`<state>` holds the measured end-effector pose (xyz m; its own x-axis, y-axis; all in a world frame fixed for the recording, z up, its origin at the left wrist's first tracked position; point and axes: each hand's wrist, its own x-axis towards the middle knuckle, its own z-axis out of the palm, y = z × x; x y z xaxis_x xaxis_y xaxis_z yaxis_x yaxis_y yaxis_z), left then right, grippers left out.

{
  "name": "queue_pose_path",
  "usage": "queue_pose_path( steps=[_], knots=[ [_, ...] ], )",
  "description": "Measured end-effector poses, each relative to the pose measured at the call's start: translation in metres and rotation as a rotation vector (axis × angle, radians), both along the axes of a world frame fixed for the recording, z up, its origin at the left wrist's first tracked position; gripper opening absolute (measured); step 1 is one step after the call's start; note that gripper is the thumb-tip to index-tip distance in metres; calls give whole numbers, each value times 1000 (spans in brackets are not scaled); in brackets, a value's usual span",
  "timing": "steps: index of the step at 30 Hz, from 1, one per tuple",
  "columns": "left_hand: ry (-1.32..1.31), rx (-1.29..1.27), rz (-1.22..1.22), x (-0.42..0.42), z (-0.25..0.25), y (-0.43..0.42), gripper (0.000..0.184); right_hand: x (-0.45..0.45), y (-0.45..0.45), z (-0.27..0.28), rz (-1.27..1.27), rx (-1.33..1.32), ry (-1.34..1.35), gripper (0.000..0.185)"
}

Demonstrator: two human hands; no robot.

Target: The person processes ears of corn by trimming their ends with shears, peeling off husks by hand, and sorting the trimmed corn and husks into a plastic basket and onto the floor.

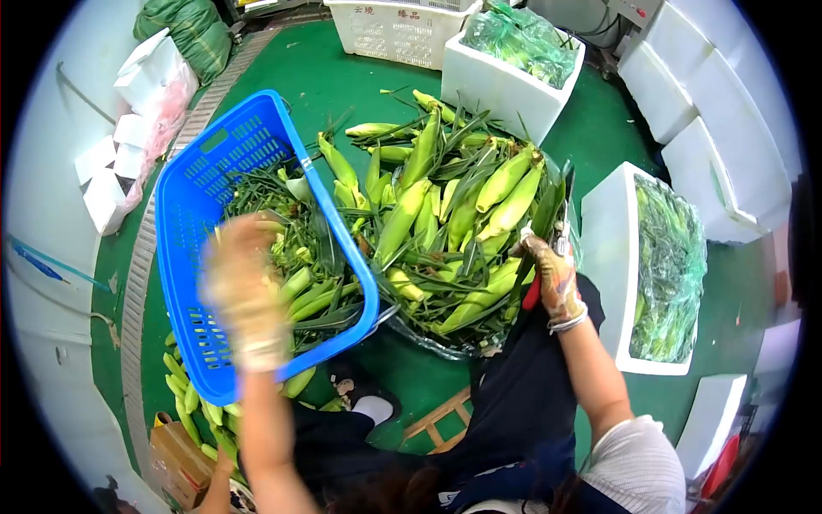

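Observation:
My left hand [246,287], in a pale glove and smeared by motion, is over the blue plastic basket [180,283]. Inside the basket lie corn leaf trimmings [321,244] and pieces of husk. My right hand [555,278], gloved, is closed on red-handled shears [533,294]; their metal part points up, and the blades are partly hidden. Just left of that hand is a large heap of corn ears in green husks [462,214], lying on a clear plastic sheet or bag. I cannot make out whether my left hand holds anything.
White foam boxes [608,257] with bagged greens stand at right and back, near a white crate [385,34]. More corn [188,398] lies below the basket beside a cardboard box [181,458]. Another person's forearm [217,488] shows at lower left. A wooden stool [438,421] is beneath me.

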<state>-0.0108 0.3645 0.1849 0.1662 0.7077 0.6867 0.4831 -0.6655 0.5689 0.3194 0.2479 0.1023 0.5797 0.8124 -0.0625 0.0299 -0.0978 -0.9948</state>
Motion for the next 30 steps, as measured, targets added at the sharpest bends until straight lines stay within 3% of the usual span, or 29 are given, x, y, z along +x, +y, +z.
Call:
queue_pose_path(
  steps=[1, 2, 3, 5, 7, 8, 9, 11, 12, 13, 14, 16, 17, 19, 22, 24, 26, 27, 28, 29, 30],
  knots=[
    [-21, -215, -127, 48, -52, 7, 29, 1, 2, -4, -21, 23, 106, 22],
    [263, 19, -149, 108, -93, 7, 28, 7, -2, -8, -13, -11, 102, 20],
    [186, -341, -341, 171, -103, 10, 26, 12, -7, -14, -63, -21, 165, 20],
    [595, -596, -236, 261, -152, 8, 32, 25, -21, -27, -129, -38, 232, 22],
    [736, -523, -208, 321, -244, -1, 34, 30, -22, -33, -83, -24, 279, 29],
    [663, -392, 61, 352, -287, -10, 24, 48, -23, -47, 64, 13, 312, 32],
    [624, -592, -38, 360, -288, -4, 22, 82, -22, -74, 219, 35, 314, 34],
    [699, -586, 7, 377, -304, -3, 19, 82, -7, -62, 160, -136, 299, 39],
    [710, -736, -227, 328, -232, 1, 24, 82, -1, -49, 337, -111, 240, 43],
    [583, -912, -307, 305, -206, 2, 37, 101, 2, -74, 253, -63, 125, 46],
    [562, -984, -289, 281, -176, -2, 43, 85, 10, -61, 186, -133, 7, 48],
    [403, -886, -220, 237, -150, -21, 44, 49, 27, -40, 51, -301, -214, 51],
    [372, -861, -231, 206, -124, -33, 46, 31, 38, -36, -14, -363, -58, 49],
    [340, -771, -176, 156, -82, -58, 50, 41, 43, -57, 330, -42, -365, 47],
    [417, -504, -24, 103, -65, -87, 43, 2, 73, -50, 477, 158, 247, 47],
    [458, -622, -41, 66, -48, -98, 51, -10, 96, -59, 587, 324, -35, 44],
    [237, -731, -65, 12, -18, -102, 61, -48, 102, -51, 614, 268, 576, 44],
    [41, -717, -23, -4, -27, -91, 67, -79, 97, -33, 707, 181, 711, 44],
    [-181, -835, -113, -23, -31, -68, 72, -104, 95, -26, 825, 113, 619, 44],
    [-370, -839, -180, -36, -49, -47, 65, -142, 85, -13, 833, 14, 706, 40],
    [-409, -842, -371, -56, -60, -26, 55, -172, 84, -4, 945, -55, 595, 38]
  ],
)
